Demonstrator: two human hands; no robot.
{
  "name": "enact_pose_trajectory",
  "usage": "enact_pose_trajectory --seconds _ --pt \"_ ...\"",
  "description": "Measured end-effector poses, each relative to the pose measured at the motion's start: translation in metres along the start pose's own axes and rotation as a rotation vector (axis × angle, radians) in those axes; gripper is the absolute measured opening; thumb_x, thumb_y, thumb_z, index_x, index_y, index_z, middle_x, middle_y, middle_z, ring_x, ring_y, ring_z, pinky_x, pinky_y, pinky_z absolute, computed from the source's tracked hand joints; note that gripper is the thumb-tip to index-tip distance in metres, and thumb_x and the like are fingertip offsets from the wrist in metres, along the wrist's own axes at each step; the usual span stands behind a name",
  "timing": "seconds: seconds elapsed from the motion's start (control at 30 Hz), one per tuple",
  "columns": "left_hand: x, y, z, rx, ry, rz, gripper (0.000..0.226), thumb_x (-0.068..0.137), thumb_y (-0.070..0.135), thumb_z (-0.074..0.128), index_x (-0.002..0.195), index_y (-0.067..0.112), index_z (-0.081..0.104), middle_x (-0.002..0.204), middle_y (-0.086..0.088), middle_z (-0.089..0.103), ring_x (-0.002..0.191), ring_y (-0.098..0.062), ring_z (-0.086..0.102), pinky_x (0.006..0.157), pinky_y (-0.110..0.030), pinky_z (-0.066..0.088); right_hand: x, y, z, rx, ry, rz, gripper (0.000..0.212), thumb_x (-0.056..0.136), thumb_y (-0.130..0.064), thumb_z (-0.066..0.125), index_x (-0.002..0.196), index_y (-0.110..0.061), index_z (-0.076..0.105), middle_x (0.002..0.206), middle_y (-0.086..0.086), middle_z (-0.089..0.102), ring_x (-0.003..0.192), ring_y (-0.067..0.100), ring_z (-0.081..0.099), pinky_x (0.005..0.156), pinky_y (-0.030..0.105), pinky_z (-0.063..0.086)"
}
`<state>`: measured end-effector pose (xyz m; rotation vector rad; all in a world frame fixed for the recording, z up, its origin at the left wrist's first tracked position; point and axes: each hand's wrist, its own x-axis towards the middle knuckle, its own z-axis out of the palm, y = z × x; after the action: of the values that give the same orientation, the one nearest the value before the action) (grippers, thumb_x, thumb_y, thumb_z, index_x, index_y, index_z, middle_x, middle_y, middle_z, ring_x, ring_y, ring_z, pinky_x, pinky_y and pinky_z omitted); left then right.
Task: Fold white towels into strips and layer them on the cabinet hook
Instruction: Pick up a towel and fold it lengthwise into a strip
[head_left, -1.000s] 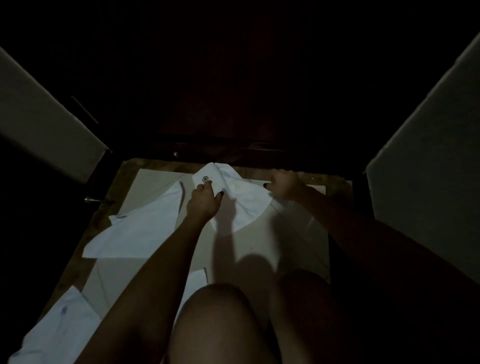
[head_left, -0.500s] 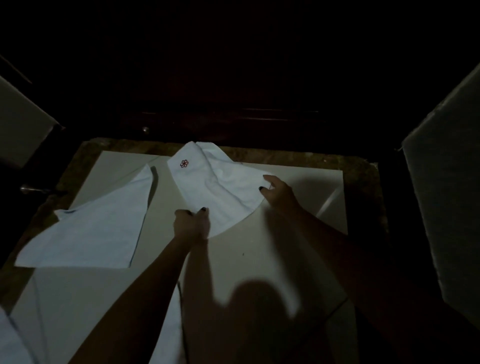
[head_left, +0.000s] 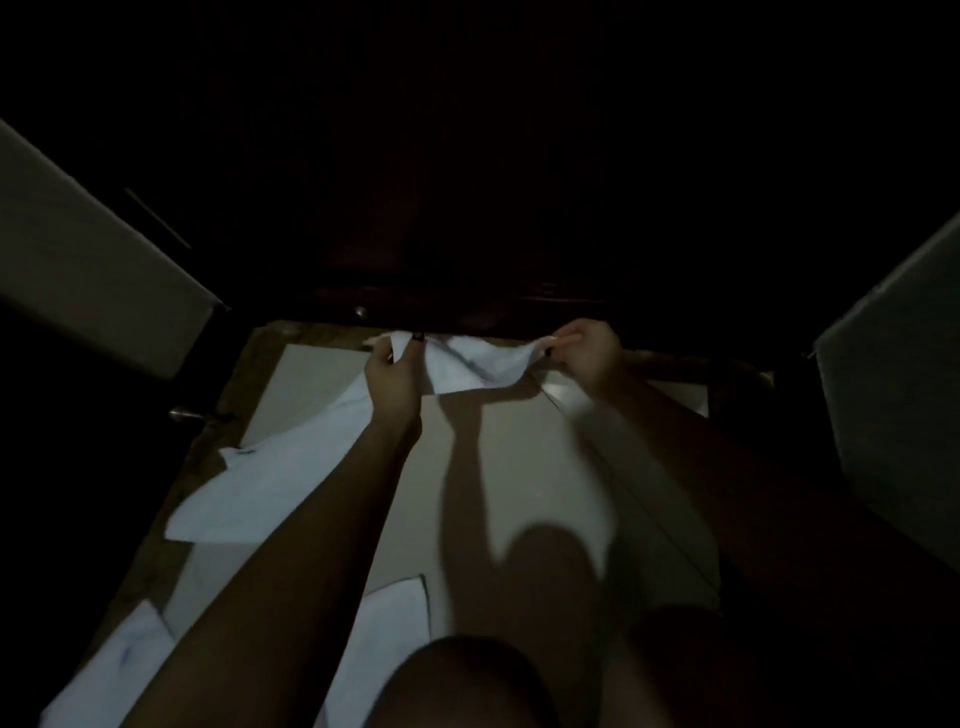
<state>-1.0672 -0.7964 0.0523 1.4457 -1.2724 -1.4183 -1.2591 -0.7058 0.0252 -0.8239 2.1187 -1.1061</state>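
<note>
the white towel (head_left: 470, 366) is held up just in front of the foot of the dark cabinet (head_left: 467, 234), lifted off the pale tiled floor (head_left: 519, 467). it is stretched loosely sideways, its middle sagging in soft crumpled folds, and the hands cast long shadows on the tiles.

the left hand (head_left: 392, 371) pinches one end of the towel, thumb and dark-nailed fingers curled onto the cloth. the right hand (head_left: 584, 351) grips the opposite end with its fingers closed tight. both hands sit close to the cabinet's lower edge.

a second white towel (head_left: 275, 483) lies flat on the floor a little back from the cabinet, toward its left side. two more towels (head_left: 387, 623) (head_left: 109, 675) lie farther back from the cabinet.
</note>
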Motion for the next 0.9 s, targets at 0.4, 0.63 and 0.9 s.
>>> enact_pose_trajectory --seconds 0.4,0.63,0.9 --pt "-0.073 0.380 -0.056 0.011 0.113 0.080 0.018 0.093 0.021 0.063 0.095 0.004 0.057 0.090 -0.013 0.053 0.084 -0.023 0.052 0.073 -0.034 0.043 -0.094 -0.337 -0.212 -0.241 0.028 -0.231 0.009 0.087 0.000 0.062 0.087 0.007 0.068 0.079 0.015 0.061 0.078 0.024 0.055 0.066 0.025 0.035" --pt "-0.135 0.605 -0.120 -0.016 0.090 0.212 0.034 0.094 0.014 0.063 0.124 0.013 0.049 0.098 0.004 0.056 0.085 -0.010 0.057 0.074 -0.026 0.050 -0.134 -0.565 -0.318 -0.394 0.031 -0.401 0.007 0.089 -0.007 0.060 0.094 -0.005 0.064 0.095 0.007 0.057 0.101 0.024 0.048 0.090 0.037 0.041" --pt "-0.186 0.775 -0.205 0.200 -0.106 0.311 0.054 0.086 0.021 0.073 0.135 0.011 0.052 0.128 -0.005 0.056 0.114 -0.020 0.056 0.092 -0.032 0.048 -0.193 -0.764 -0.371 -0.264 -0.017 -0.550 0.009 0.096 -0.012 0.048 0.089 -0.016 0.051 0.070 0.012 0.058 0.060 0.023 0.051 0.055 0.035 0.039"
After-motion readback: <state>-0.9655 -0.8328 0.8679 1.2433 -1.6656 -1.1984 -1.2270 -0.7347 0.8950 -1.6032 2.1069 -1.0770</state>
